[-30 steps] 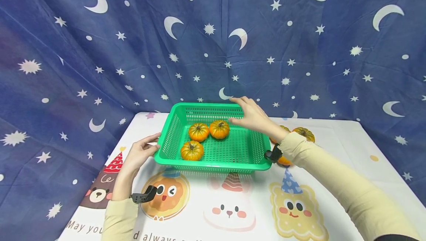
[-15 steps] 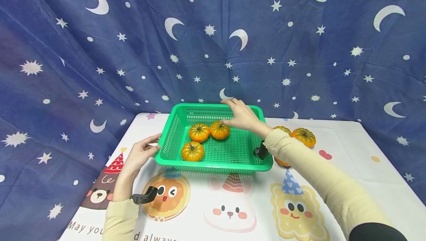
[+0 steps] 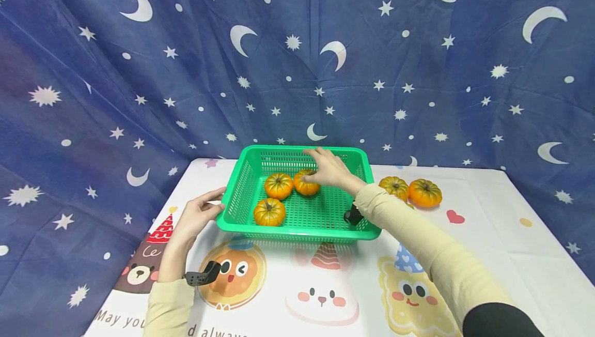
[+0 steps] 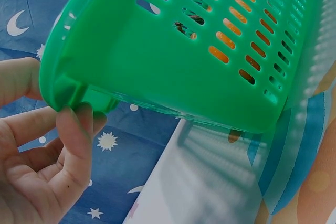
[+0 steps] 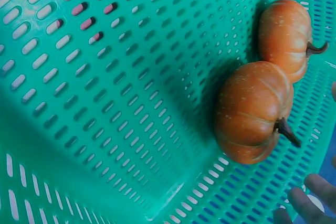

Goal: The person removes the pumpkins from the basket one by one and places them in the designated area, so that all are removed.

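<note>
A green plastic basket (image 3: 302, 232) with slotted walls stands on the table. Inside it sit three small orange pumpkins: one at front left (image 3: 269, 212), a back left pumpkin (image 3: 279, 186) and a right pumpkin (image 3: 304, 186). My left hand (image 3: 195, 216) pinches the basket's left rim between thumb and fingers; the grip shows closely in the left wrist view. Over the right pumpkin reaches my right hand (image 3: 331, 170), thumb and fingers spread and partly covering it. In the right wrist view, its fingers (image 5: 307, 203) appear apart from the nearest pumpkin (image 5: 252, 114).
Right of the basket lie more pumpkins, a near one (image 3: 394, 187) and a farther one (image 3: 425, 193); the right sleeve hides most of another. A printed white cloth (image 3: 483, 233) covers the table. Behind hangs a blue curtain (image 3: 279, 68) with moons and stars.
My right hand has moved left and down over the right pumpkin in the basket. The pumpkins outside show more as the arm shifts. My left hand stays on the rim.
</note>
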Tool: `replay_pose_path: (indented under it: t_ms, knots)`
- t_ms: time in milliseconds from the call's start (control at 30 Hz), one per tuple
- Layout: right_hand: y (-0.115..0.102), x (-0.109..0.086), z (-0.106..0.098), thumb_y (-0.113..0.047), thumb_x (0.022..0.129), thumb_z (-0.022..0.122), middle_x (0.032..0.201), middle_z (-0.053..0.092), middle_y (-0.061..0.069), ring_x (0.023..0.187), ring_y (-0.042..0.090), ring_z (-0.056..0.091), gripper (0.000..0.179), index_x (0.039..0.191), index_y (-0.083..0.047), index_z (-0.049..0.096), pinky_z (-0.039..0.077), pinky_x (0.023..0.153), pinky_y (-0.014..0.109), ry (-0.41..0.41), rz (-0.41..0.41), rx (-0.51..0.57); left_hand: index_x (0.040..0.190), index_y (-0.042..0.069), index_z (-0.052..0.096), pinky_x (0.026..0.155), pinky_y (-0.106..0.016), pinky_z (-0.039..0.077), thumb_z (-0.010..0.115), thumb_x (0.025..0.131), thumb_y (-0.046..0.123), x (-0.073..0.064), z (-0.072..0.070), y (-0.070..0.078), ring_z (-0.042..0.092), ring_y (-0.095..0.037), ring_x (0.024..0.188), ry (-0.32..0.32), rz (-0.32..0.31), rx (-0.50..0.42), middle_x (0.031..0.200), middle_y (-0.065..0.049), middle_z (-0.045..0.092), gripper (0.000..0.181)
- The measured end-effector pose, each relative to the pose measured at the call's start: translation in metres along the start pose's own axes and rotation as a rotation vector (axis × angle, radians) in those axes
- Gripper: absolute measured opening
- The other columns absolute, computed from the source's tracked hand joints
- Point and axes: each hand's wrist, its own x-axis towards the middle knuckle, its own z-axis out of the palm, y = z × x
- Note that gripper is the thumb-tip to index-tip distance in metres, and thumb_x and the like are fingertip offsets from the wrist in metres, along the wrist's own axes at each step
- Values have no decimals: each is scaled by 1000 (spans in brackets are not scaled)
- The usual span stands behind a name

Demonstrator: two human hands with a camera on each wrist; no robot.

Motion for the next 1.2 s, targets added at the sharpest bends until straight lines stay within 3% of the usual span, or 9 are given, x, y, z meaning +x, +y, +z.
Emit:
replay_pose_path:
  t_ms: [333,700,1000,1200]
  knots:
    - [5,3,17,-44,80,74,144,43,12,129,37,45,80,148,-21,38,45,95,56,-37,4,27,139,4,49,71,-21,50,56,90,7,-2,-1,0,60,2,74,1,-17,8,127,-24,56,50]
    - [12,1,33,-41,77,77,140,46,13,125,36,48,83,147,-19,39,45,96,53,-51,6,59,140,2,48,69,-20,49,57,90,4,-2,1,3,58,2,70,-5,-14,-33,128,-27,54,50]
    - [12,0,36,-38,75,79,134,49,13,116,35,52,81,145,-18,42,49,88,49,-40,-8,20,140,3,48,70,-20,49,57,91,5,-2,1,4,58,2,70,-2,-19,-28,128,-26,55,50]
    - [13,2,38,-39,73,81,134,47,13,116,33,52,85,146,-20,40,49,90,49,-81,16,6,140,3,48,69,-20,49,57,90,5,-2,0,5,58,2,70,2,-22,-24,127,-26,55,50]
